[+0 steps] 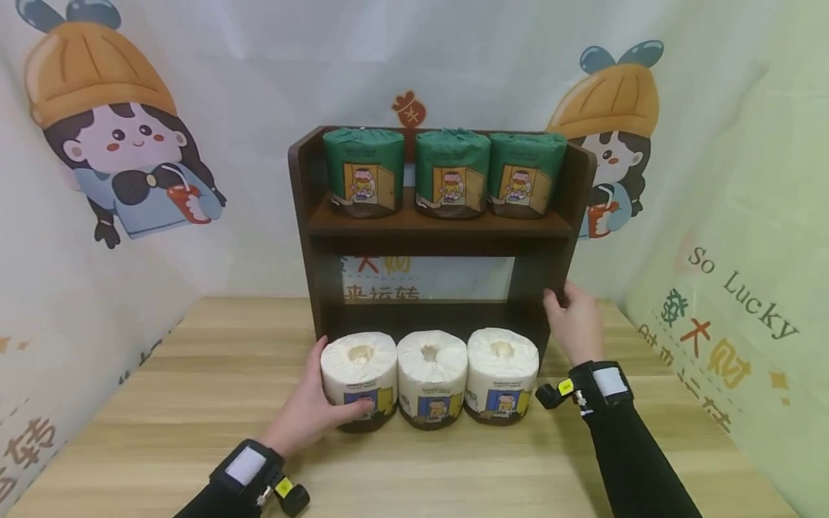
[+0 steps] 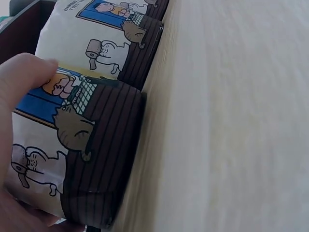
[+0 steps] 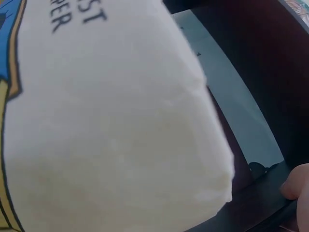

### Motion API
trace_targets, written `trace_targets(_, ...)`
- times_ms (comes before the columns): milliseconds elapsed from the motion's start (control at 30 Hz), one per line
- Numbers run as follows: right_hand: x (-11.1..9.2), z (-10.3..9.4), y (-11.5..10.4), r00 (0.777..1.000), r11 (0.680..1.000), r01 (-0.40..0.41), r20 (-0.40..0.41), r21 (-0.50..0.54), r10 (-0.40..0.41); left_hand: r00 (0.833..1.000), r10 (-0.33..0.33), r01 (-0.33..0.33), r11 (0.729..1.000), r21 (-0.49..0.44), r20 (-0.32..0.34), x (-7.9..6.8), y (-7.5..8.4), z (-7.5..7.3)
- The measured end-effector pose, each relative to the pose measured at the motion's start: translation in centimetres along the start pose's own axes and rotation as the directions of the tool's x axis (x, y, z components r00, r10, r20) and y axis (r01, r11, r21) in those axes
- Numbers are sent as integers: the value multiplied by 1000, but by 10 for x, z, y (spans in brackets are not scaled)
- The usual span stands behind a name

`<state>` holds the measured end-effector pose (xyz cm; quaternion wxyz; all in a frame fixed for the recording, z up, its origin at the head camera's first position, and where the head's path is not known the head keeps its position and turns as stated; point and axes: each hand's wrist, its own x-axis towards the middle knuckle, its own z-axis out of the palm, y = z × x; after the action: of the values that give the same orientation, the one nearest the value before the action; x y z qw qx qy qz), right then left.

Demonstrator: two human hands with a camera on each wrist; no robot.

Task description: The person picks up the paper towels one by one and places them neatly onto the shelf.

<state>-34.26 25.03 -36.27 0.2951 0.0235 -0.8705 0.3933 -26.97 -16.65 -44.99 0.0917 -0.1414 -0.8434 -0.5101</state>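
Observation:
In the head view my left hand (image 1: pixel 314 406) grips the leftmost white-wrapped toilet roll (image 1: pixel 343 367), thumb across its printed front and fingers round its left side. The left wrist view shows that thumb (image 2: pixel 24 77) on the wrapper. A middle white roll (image 1: pixel 432 370) and a right white roll (image 1: pixel 502 367) stand beside it in a row, upright on the table, in front of the dark brown shelf (image 1: pixel 440 224). My right hand (image 1: pixel 576 324) holds the shelf's right side panel, thumb at the front edge; its other fingers are mostly hidden. The right roll (image 3: pixel 116 116) fills much of the right wrist view.
On the upper shelf stand three green-wrapped toilet rolls, a left one (image 1: pixel 364 173), a middle one (image 1: pixel 452 173) and a right one (image 1: pixel 527 173). The wooden table (image 1: pixel 214 381) meets a printed cloth backdrop (image 1: pixel 259 180) behind and at both sides.

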Motion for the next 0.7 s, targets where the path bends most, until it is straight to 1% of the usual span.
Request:
trace_targets(100, -3, 1, 1, 1000, 1000, -2, 0, -9, 2, 1000, -16, 16, 1000, 7, 0, -3, -1, 1)
trace_targets(200, -4, 1, 1, 1000, 1000, -2, -3, -14, 2, 999, -32, 32, 999, 13, 10, -4, -2, 2)
trace_targets(367, -4, 0, -3, 1000, 1000, -2, -6, -15, 2, 998, -52, 52, 999, -7, 30, -4, 0, 3)
trace_targets(433, -4, -1, -4, 1000, 1000, -4, -4, -13, 3, 998, -50, 51, 999, -19, 33, -4, 0, 3)
trace_targets(700, -5, 0, -5, 1000, 1000, -7, -8, -23, 7, 1000, -28, 28, 999, -37, 7, -3, -4, 4)
